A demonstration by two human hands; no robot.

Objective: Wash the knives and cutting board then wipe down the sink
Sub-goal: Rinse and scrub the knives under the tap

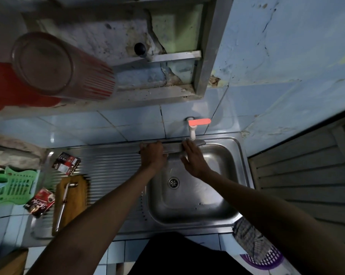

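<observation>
A large knife (173, 147) is held level over the back rim of the steel sink (239, 155), under the white tap with an orange handle (197, 124). My left hand (152, 154) grips its handle end. My right hand (193, 158) lies with straight fingers on the blade, whose tip (201, 142) sticks out to the right. A wooden cutting board (72, 199) lies on the ribbed drainboard at left, with a second knife (65, 197) lying on it.
Two red sachets (66, 162) (40, 204) lie by the board, and a green plastic rack (16, 185) stands at far left. A striped tumbler (62, 66) sits on the ledge above. A checked cloth (249, 237) hangs over a purple basket (265, 259) at lower right.
</observation>
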